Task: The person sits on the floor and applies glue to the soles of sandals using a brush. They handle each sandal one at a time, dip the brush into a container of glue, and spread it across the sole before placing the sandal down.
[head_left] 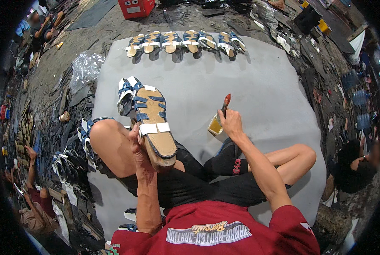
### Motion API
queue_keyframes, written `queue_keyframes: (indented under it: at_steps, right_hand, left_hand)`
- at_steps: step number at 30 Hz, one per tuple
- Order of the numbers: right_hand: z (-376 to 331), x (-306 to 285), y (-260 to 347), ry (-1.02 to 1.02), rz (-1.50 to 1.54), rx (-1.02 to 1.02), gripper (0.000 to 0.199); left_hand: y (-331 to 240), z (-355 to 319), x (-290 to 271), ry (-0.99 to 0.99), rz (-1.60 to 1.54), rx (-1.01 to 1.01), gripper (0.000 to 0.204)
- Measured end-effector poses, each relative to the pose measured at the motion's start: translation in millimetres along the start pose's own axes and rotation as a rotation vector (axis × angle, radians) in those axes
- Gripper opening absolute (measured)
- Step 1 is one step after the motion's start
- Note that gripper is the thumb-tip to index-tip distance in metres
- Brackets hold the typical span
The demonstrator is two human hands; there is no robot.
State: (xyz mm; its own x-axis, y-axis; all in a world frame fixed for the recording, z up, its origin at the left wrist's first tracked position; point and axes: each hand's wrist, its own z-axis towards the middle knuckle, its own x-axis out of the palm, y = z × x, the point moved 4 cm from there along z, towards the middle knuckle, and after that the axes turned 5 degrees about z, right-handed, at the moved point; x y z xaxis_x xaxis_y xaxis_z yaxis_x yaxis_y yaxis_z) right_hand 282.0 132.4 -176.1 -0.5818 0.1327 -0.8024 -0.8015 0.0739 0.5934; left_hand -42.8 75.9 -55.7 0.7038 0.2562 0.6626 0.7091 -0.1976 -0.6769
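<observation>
The left hand's (137, 143) grip clasps the side of a blue-strapped sandal (161, 142), held up beside the left knee (109, 142); should that one-sided hold loosen, the sandal could tip or drop. The right hand's (232, 123) grip pinches a flat brush (216, 126), bristles down above the grey sheet (266, 89); if wet, which cannot be told, they might drip there, or smear the straps through a careless swing.

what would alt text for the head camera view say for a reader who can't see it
A seated person in a red shirt holds a tan sandal with blue and white straps in the left-hand grip and a brush in the right-hand grip. Similar sandals are lined up along the far edge of a grey mat.
</observation>
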Motion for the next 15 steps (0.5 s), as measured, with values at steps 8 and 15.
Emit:
queue_keyframes:
  at_steps: [8, 15]
  right_hand:
    - [-4.1, -40.8, -4.5, -0.067, 0.161, 0.194, 0.048]
    - [-32.7, -15.9, -27.3, 0.347, 0.892, 0.581, 0.045]
  left_hand:
    - [4.0, -1.4, -12.6, 0.025, -0.139, 0.022, 0.082]
    - [3.6, -7.1, 14.1, 0.207, -0.347, -0.119, 0.085]
